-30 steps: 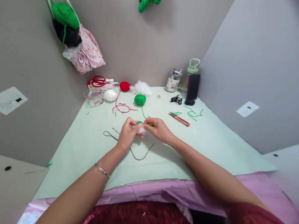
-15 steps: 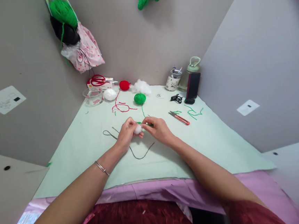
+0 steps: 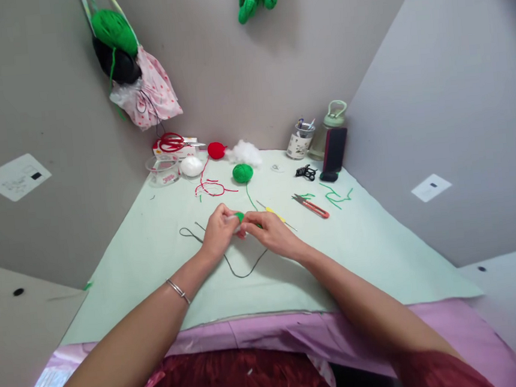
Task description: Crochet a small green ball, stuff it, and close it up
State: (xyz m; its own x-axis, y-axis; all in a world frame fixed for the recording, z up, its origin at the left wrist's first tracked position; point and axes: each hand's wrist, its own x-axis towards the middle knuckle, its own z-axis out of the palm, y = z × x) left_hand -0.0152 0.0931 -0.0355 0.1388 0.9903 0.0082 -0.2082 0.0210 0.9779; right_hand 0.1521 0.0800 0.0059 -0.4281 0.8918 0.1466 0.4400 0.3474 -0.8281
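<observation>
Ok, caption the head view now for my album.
Left hand and right hand at a green piece; green ball, hook and snips nearby.

Plain grey walls (image 3: 12, 70) stand close around a table with a pale green top (image 3: 111, 266).
From where I'm standing, the back wall (image 3: 210, 59) meets a side wall (image 3: 448, 98) on either hand, each bearing a flat white rectangle (image 3: 15, 177); lower down are pale surfaces (image 3: 9, 342), each marked by a dark round spot (image 3: 18, 292). Lilac cloth (image 3: 261, 330) runs along the table's near edge; the light is soft, even.
</observation>
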